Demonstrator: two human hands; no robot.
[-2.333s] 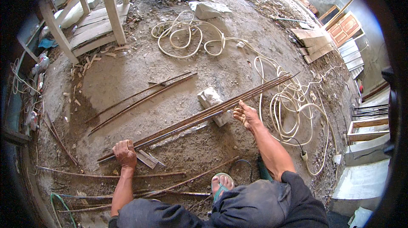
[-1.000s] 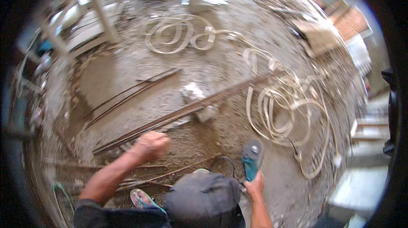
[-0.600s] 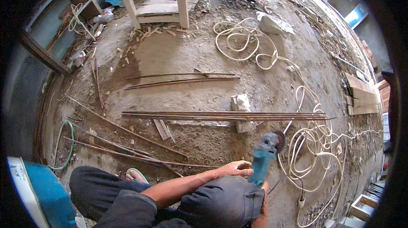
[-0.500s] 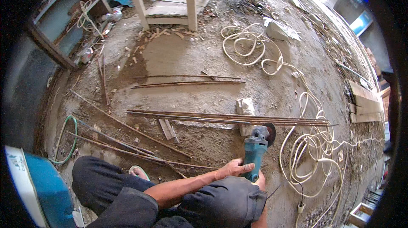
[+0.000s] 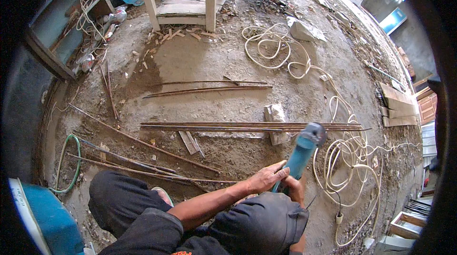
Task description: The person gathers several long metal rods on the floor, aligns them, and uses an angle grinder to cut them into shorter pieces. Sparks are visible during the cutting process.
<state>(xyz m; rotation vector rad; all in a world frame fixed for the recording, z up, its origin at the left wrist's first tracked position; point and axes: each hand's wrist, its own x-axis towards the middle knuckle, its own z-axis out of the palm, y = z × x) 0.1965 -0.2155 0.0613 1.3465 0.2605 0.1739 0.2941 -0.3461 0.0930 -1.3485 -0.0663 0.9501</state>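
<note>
A teal angle grinder [image 5: 299,158] is in both my hands, its grey head tilted up to the right and a little blurred. My left hand [image 5: 266,178] is closed against the left side of its body. Lower down, my right hand [image 5: 295,190] wraps the rear of the grinder, partly hidden behind my knee. Just beyond the tool, a bundle of thin rusty steel rods [image 5: 214,128] lies crosswise, propped near its right part on a pale block [image 5: 274,112]. The grinder's head overlaps the rods in view; whether it touches them I cannot tell.
More rods [image 5: 209,91] lie farther off, and others [image 5: 143,142] at the left. Coiled white cable [image 5: 350,160] spreads at right, with a plug connection [image 5: 339,218]. A wooden stand [image 5: 210,3] is at the back, a teal container [image 5: 52,221] at lower left, boards [image 5: 399,105] at right.
The grinder has swung up and rightward, its head tipping away from the near side of the rods. Both hands still grip it. The view has shifted slightly.
</note>
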